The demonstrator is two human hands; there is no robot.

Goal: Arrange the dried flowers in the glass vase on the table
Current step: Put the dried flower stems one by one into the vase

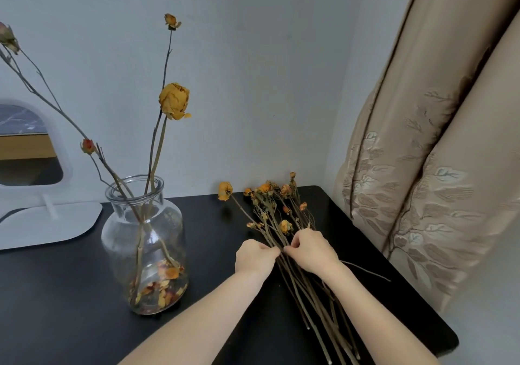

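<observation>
Right of the clear glass vase (143, 241), our left hand (254, 256) and right hand (309, 249) pinch the dried orange flower bundle (309, 294) mid-stem — heads away, vase off left.

No writing, label, brand or number is legible, neither on the glass vase (143, 242) nor on the mirror (29, 145) at nine o'clock.

The mirror (28, 145) and a pink bloom (8, 38) are cut off by the left edge, and the curtain (422, 167) by the top and right edges. Some ends of the dried stems (302, 286) are lost at the bottom edge. Which stems are pinched by the left hand (254, 257) and right hand (311, 250) cannot be told.
</observation>
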